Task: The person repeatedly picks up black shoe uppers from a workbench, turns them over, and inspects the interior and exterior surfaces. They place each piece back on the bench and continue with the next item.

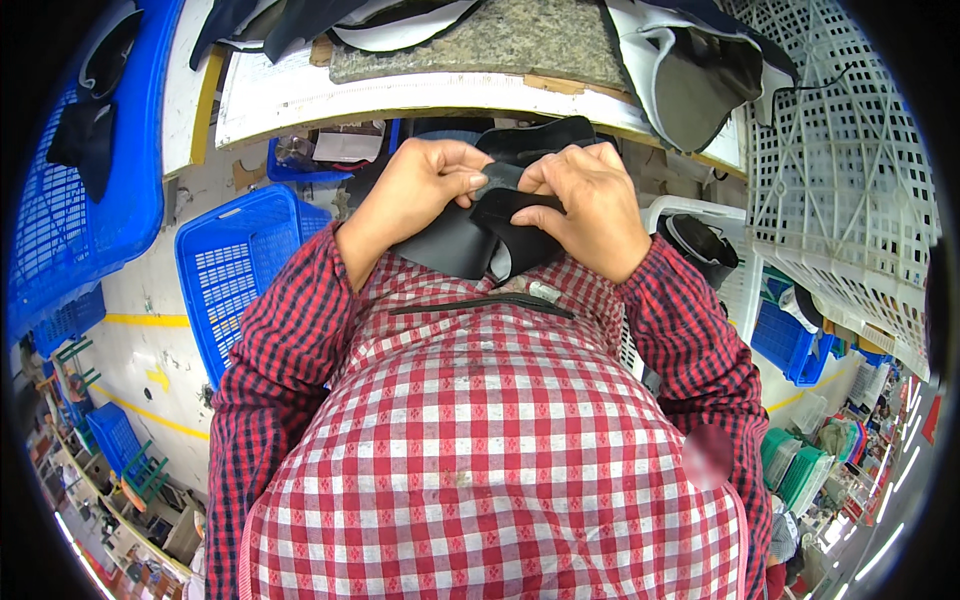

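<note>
Lying at the far edge of the red-and-white checked cloth apron (480, 400), the curved black leather-like piece (450, 245) is pinched by the left hand (425, 185) and right hand (590, 198), fingertips near each other; an uneven pull could crease it. Farther off, a grey speckled slab (480, 50) rests on the white workbench (275, 92).

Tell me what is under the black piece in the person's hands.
The red-and-white checked apron shows along the near edge of the black piece. Whatever lies directly beneath the piece is covered by it and cannot be seen.
</note>
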Demonstrator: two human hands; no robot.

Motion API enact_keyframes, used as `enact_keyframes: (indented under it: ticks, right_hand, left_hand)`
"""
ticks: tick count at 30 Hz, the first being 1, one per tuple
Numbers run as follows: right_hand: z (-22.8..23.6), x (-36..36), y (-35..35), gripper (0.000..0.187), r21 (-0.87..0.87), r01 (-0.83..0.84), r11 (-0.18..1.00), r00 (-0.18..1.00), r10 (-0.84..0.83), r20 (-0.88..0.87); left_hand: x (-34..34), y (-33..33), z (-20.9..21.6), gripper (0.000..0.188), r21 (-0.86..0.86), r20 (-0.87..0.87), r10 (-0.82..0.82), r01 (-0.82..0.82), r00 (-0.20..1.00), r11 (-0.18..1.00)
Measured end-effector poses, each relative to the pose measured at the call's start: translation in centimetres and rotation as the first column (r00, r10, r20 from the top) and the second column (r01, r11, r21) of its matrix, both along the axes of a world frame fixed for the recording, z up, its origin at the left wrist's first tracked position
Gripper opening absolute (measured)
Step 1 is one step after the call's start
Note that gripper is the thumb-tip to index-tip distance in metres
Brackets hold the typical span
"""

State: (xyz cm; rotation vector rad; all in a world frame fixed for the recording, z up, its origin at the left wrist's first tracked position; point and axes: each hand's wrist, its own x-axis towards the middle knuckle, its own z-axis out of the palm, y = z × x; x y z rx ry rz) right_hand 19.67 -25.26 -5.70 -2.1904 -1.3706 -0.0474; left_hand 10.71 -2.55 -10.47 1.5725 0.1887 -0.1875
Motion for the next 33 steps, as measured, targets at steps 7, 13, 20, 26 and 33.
enact_keyframes:
  ticks: [7,13,20,26,33]
  right_hand:
    - [-0.2,1.0,-0.1,0.034,-0.099,0.067,0.993,0.994,-0.075,-0.074]
    - [-0.2,1.6,0.1,0.034,-0.163,0.025,0.986,0.985,-0.052,-0.162]
    - [0.0,1.7,0.3,0.034,-0.198,0.033,0.98,0.966,-0.082,-0.245]
    - [0.1,1.9,0.2,0.033,-0.224,0.024,0.974,0.944,-0.096,-0.316]
    - [0.0,1.6,0.1,0.032,-0.204,0.036,0.978,0.947,-0.098,-0.306]
  left_hand:
    - [1.0,-0.3,0.9,0.022,0.08,-0.048,-0.033,0.036,0.998,0.996]
    - [0.6,-0.3,1.2,0.022,0.164,-0.039,-0.042,0.048,0.998,0.985]
    - [0.6,-0.2,1.5,0.022,0.185,-0.024,-0.086,0.089,0.996,0.979]
    - [0.5,-0.3,1.4,0.022,0.198,-0.004,-0.097,0.096,0.995,0.976]
    - [0.4,-0.4,1.5,0.023,0.234,-0.003,-0.118,0.116,0.993,0.965]
